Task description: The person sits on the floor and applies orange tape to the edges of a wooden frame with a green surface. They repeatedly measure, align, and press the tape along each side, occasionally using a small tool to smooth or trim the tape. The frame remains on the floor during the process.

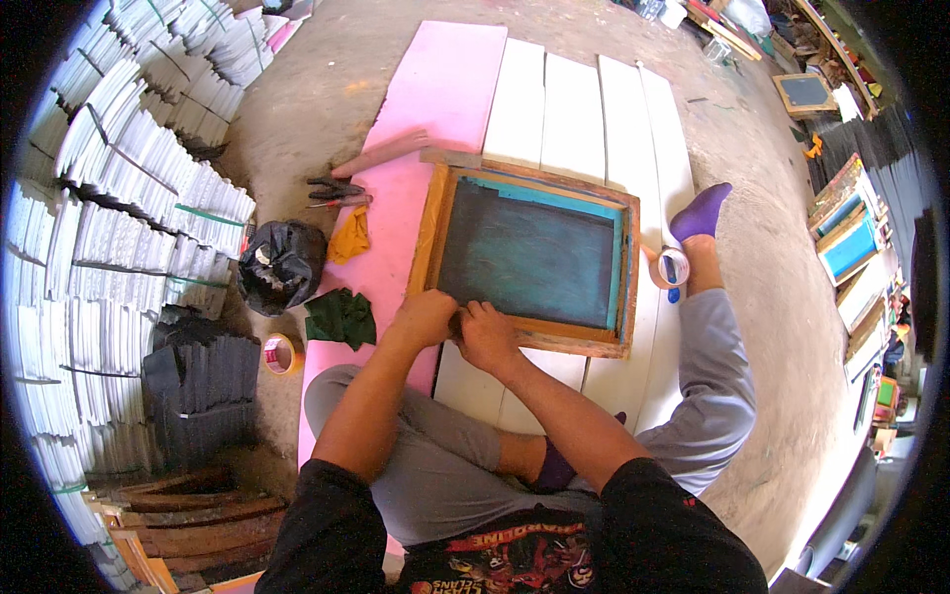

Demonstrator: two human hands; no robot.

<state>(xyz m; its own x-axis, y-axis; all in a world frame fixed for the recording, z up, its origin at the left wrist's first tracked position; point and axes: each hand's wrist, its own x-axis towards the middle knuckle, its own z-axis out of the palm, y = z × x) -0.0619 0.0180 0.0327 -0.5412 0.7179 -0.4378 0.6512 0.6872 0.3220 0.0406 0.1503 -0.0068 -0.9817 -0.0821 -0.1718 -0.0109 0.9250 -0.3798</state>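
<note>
Nearest, soft grey trousers point(426, 505) are worn below a black printed shirt point(495, 559), with the legs spread around the work. Beyond the lap, the left hand point(426, 317) and the right hand point(491, 339) are brought close together at the near left corner of a rectangular wooden frame point(426, 243). The fingers of both hands are bent inward; whether anything is pinched between them cannot be told, since the tips are hidden. The frame, rough and stained orange-brown, is laid across pink and white boards, and a flat dark panel point(529, 262), streaked with teal, is enclosed by it. To its left, a crumpled dark green cloth point(341, 319) and a limp mustard cloth point(350, 236) are seen on the smooth pink board point(450, 79), with a ring-shaped tape roll point(282, 353) and a wrinkled black plastic bag point(282, 267) on the floor beside. To its right, another tape roll point(674, 266) is set near a foot covered by a knitted purple sock point(701, 211). Farther out, long white boards point(574, 109) are placed side by side on dull, scuffed concrete point(317, 79), and thin-edged white sheets point(148, 208) are stacked in strapped bundles at the left. At the far right, a smaller dark-panelled frame point(805, 94) is seen.
</note>
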